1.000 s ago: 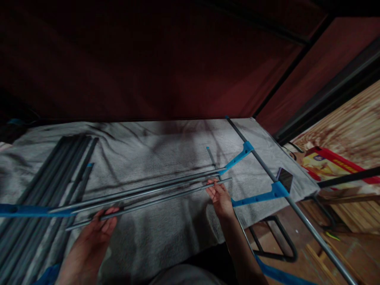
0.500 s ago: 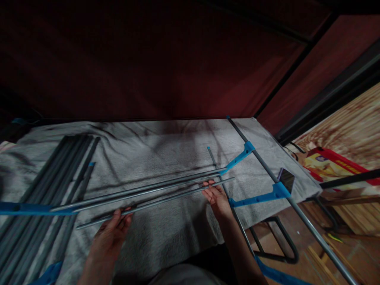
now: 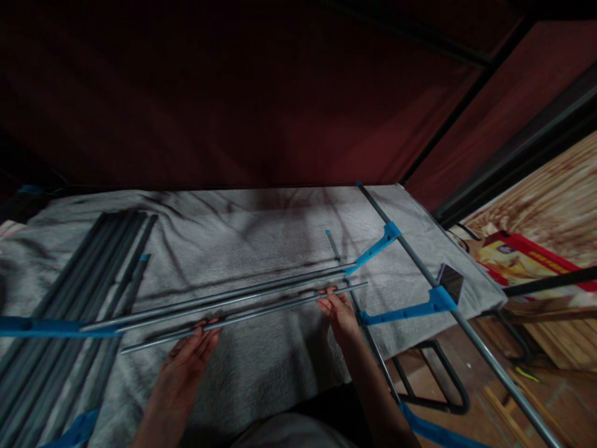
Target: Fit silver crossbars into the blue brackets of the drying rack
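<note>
Grey pipes [image 3: 81, 283] lie leftmost. My left hand [image 3: 193, 351] pinches a thin rod [image 3: 270, 310] over the cloth [image 3: 261, 242], beside two others; my right hand [image 3: 339, 312] pinches it toward its right end, near a blue bracket [image 3: 405, 311]. A phone [image 3: 451, 283] lies farther right.

Held in left hand [image 3: 186, 361] and right hand [image 3: 340, 315]: one thin rod [image 3: 270, 310]. Beyond both hands: two rods [image 3: 233, 292]. Right of the right hand: three blue brackets [image 3: 403, 312], one phone [image 3: 451, 284], one box [image 3: 527, 258].
</note>
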Demonstrator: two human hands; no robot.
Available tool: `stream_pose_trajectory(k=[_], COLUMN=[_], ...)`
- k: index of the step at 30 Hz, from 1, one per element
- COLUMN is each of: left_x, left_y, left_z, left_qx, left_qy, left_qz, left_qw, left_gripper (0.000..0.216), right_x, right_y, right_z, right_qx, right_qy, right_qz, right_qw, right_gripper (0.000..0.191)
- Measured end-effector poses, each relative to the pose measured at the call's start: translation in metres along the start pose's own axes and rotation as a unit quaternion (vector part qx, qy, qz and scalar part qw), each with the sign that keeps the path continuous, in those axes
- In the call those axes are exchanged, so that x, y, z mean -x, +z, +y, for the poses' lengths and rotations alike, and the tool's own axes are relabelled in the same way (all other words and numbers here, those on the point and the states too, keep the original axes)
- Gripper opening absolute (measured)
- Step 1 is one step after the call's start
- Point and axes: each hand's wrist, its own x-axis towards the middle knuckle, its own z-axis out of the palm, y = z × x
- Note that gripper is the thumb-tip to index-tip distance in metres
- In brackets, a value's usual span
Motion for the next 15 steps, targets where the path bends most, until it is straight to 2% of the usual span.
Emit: stream_pose_trajectory(k=[11, 15], left_x=[-0.011, -0.013], left_y=[-0.007, -0.007], left_z=[-0.009, -0.011], left_qx=[0.002, 0.000], left_qy=[0.023, 0.020], left_qz=[0.016, 0.012], left_qw=[1.000, 1.000], left_gripper=[0.022, 0.016], right_x=[-0.008, -0.011], right_y=[-0.012, -0.014], right_z=[0.021, 0.023], right_qx=[0.002, 0.005], right_qy=[0.023, 0.021], right_qz=[-0.037, -0.037], right_qw=[0.999, 0.999], right_gripper=[0.049, 0.050])
